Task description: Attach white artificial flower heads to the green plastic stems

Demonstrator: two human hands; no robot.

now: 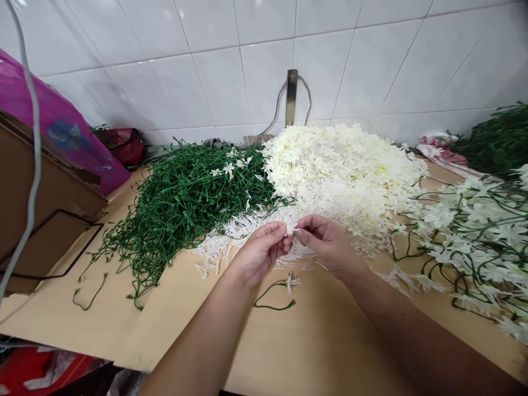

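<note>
My left hand (pixel 268 245) and my right hand (pixel 324 242) meet over the middle of the table. Between their fingertips they pinch a small white artificial flower (pixel 291 227), one hand on each side of it. Just below lies a green plastic stem (pixel 274 308) with a white stamen piece (pixel 292 283) on one end. Behind my hands spreads a heap of loose white stamens (pixel 243 225). Beyond it rises a large pile of white flower heads (pixel 338 159). To the left is a tangled pile of green stems (pixel 193 192).
White flowers on green stems (pixel 478 242) lie along the right side. A cardboard box (pixel 45 203) and a pink bag (pixel 74 132) stand at the left. A metal bracket (pixel 291 99) is fixed to the tiled wall. A grey cable (pixel 35 143) hangs at the far left.
</note>
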